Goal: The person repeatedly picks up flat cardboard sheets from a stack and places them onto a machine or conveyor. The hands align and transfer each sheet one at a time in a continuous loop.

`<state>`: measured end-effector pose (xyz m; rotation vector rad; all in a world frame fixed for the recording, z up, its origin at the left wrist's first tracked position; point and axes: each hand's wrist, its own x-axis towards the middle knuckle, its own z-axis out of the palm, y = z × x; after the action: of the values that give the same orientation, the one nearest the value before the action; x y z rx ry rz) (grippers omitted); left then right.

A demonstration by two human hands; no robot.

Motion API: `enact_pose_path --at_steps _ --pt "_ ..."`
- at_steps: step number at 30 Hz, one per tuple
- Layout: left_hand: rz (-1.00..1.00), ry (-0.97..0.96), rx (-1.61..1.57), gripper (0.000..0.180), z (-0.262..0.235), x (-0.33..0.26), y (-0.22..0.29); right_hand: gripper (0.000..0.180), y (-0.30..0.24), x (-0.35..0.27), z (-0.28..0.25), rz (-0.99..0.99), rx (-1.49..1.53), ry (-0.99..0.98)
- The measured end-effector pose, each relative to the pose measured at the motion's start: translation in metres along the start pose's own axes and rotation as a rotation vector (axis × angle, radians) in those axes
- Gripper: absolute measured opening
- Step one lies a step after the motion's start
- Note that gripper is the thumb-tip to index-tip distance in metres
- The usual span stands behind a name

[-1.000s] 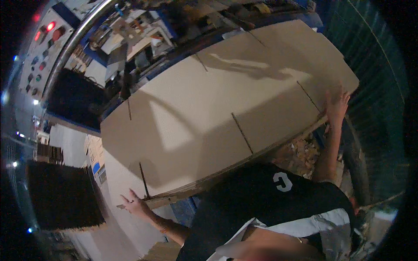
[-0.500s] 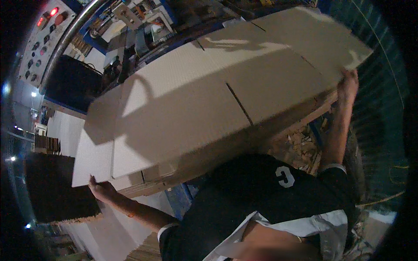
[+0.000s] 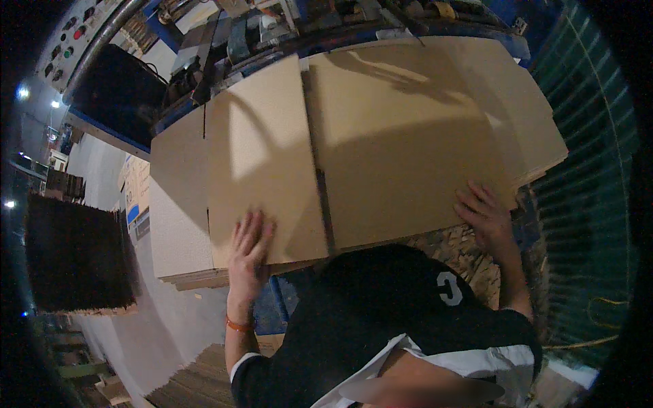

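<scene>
A large brown cardboard sheet (image 3: pixel 401 156) lies flat on a stack of similar cardboard (image 3: pixel 194 280), crossed by dark slots and creases. Near its front edge, left of the middle slot, my left hand (image 3: pixel 250 250) rests palm down with fingers outstretched. My right hand (image 3: pixel 484 214) lies on the front right part of the sheet, its fingers spread. Neither hand grips anything. Paler cardboard flaps (image 3: pixel 178 197) show at the left end and at the right end (image 3: pixel 534 115).
Behind the stack runs a machine with a blue frame (image 3: pixel 326 42). A control panel (image 3: pixel 75 41) and a bent metal rail stand far left. A dark stack (image 3: pixel 78 255) sits on the left floor. Green corrugated sheeting (image 3: pixel 585 183) borders the right; cardboard scraps (image 3: pixel 469 255) lie below.
The sheet, held by its two ends and tilted before, now lies flat on the stack. Both hands have let go of the ends and moved inward onto its surface.
</scene>
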<state>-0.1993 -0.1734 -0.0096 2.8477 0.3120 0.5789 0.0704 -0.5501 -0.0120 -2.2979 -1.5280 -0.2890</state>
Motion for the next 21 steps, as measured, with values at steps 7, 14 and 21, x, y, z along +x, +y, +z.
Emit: enact_pose_path --at_steps 7,14,21 --pt "0.043 -0.18 0.12 0.051 0.001 0.026 -0.005 0.035 0.02 0.03 0.001 -0.108 0.107 -0.133" --pt "0.079 -0.382 0.079 0.06 -0.026 0.039 -0.017 0.046 0.084 0.054 0.006 0.17 0.271 -0.244" --pt "-0.287 -0.151 -0.062 0.09 0.01 0.076 -0.132 0.037 0.225 0.125 0.045 0.957 0.663 0.041"
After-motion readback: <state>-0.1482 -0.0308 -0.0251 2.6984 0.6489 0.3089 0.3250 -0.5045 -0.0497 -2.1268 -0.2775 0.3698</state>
